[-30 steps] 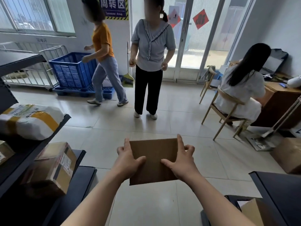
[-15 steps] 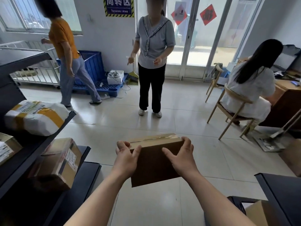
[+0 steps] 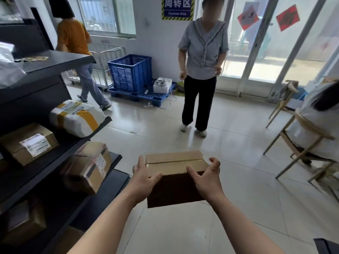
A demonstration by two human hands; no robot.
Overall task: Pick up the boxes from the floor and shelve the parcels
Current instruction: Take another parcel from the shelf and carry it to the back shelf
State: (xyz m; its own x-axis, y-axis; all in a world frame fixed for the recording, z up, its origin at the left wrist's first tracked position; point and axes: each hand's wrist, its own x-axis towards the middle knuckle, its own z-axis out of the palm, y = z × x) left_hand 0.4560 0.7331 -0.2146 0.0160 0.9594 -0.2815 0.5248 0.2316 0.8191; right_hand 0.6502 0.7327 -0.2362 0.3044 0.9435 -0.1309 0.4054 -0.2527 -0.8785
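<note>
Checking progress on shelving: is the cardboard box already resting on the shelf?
No; the cardboard box is in the air over the tiled floor, gripped between the left hand and right hand, beside the shelf.

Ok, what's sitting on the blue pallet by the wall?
On the blue pallet stand a blue crate and a white box. The crate's contents cannot be seen.

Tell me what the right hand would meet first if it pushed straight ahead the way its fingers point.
The right hand already touches the cardboard box; beyond it, probably the person in black trousers, though depth is unclear.
</note>
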